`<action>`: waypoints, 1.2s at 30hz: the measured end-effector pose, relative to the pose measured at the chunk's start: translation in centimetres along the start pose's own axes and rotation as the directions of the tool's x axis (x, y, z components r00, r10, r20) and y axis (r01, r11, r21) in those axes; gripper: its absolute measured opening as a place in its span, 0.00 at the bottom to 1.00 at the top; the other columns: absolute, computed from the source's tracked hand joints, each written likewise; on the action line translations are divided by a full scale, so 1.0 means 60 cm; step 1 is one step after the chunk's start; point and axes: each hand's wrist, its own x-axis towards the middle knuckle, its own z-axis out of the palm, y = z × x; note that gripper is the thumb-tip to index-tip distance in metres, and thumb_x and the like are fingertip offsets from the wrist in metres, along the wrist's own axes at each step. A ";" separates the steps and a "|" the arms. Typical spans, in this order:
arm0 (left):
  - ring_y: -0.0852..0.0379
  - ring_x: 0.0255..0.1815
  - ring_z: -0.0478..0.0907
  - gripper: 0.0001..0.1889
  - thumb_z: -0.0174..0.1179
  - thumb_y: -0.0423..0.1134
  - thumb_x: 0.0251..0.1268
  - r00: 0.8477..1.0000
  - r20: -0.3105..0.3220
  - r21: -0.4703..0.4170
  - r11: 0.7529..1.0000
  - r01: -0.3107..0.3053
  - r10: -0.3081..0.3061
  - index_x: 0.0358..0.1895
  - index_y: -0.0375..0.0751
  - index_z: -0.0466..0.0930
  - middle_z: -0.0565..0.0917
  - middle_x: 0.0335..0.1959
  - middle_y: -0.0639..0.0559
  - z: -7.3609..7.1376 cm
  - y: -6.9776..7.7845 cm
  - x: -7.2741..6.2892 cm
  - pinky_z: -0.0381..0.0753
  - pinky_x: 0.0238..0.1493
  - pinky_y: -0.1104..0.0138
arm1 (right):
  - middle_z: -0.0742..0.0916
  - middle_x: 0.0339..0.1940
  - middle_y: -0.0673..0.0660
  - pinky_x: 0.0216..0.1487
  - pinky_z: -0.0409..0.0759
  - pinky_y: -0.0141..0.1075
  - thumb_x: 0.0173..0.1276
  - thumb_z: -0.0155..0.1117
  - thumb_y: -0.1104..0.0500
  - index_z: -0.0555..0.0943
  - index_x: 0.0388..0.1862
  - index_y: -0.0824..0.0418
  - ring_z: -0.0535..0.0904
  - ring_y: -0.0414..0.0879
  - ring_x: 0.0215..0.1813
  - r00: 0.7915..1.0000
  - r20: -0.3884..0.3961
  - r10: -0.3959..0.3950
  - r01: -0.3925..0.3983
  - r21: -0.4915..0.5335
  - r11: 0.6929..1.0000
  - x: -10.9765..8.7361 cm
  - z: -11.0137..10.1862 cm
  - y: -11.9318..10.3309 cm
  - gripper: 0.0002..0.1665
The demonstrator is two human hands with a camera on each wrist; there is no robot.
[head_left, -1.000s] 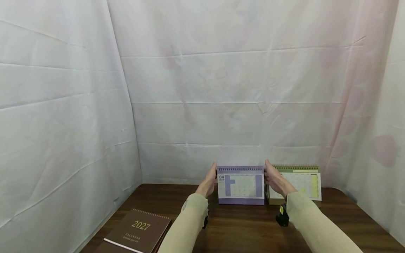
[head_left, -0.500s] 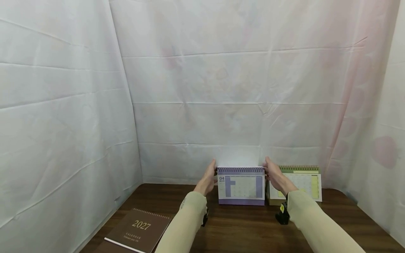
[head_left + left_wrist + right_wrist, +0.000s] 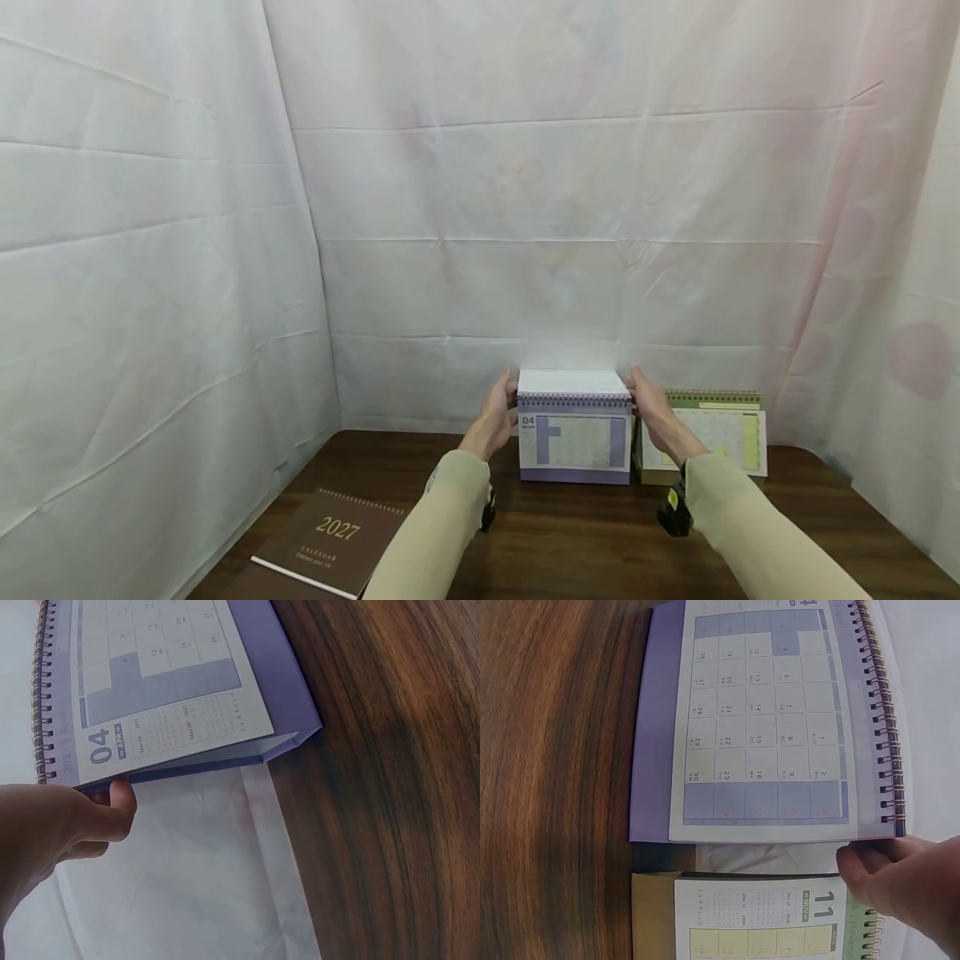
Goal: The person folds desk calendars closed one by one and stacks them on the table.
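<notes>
A purple spiral desk calendar (image 3: 573,442) (image 3: 165,682) (image 3: 765,735) stands open at month 04 at the back of the dark wooden table (image 3: 585,533). My left hand (image 3: 498,412) (image 3: 112,806) pinches its left side just below the spiral, thumb on the front. At the upper right corner my right hand (image 3: 648,407) (image 3: 870,866) grips it. Between the two hands a white page (image 3: 573,382) lies folded back over the top of the spiral. How the fingers behind the calendar lie is hidden.
A green desk calendar (image 3: 712,433) (image 3: 772,922) showing month 11 stands right beside the purple one. A brown 2027 calendar (image 3: 330,540) lies flat at the front left. White cloth (image 3: 525,208) hangs close behind and on both sides.
The white page has swung from upright behind the spiral to lying back over the top. Both hands rose slightly with it.
</notes>
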 end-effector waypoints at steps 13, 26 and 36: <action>0.42 0.76 0.52 0.30 0.36 0.52 0.77 0.996 0.032 -0.068 0.994 -0.083 0.086 0.72 0.34 0.59 0.59 0.75 0.39 0.009 0.010 0.001 0.46 0.76 0.45 | 0.53 0.77 0.70 0.78 0.46 0.55 0.76 0.15 0.36 0.44 0.76 0.71 0.47 0.64 0.79 0.996 -0.050 -0.077 0.077 -0.006 0.997 -0.004 -0.004 -0.018 0.47; 0.47 0.81 0.34 0.32 0.32 0.49 0.79 0.978 0.153 -0.090 0.987 -0.130 0.143 0.77 0.37 0.38 0.44 0.80 0.43 0.015 0.007 0.003 0.33 0.79 0.52 | 0.51 0.77 0.72 0.78 0.38 0.56 0.69 0.10 0.27 0.38 0.79 0.63 0.41 0.64 0.80 0.993 0.071 -0.097 0.091 0.079 0.993 0.002 -0.002 -0.016 0.53; 0.47 0.78 0.50 0.25 0.29 0.51 0.80 0.973 0.151 -0.140 0.978 -0.154 0.175 0.71 0.41 0.51 0.59 0.75 0.41 0.016 0.000 0.004 0.44 0.78 0.52 | 0.44 0.79 0.70 0.78 0.34 0.56 0.65 0.12 0.23 0.32 0.78 0.63 0.34 0.63 0.80 0.984 0.119 -0.132 0.103 0.221 0.970 0.000 -0.007 -0.018 0.57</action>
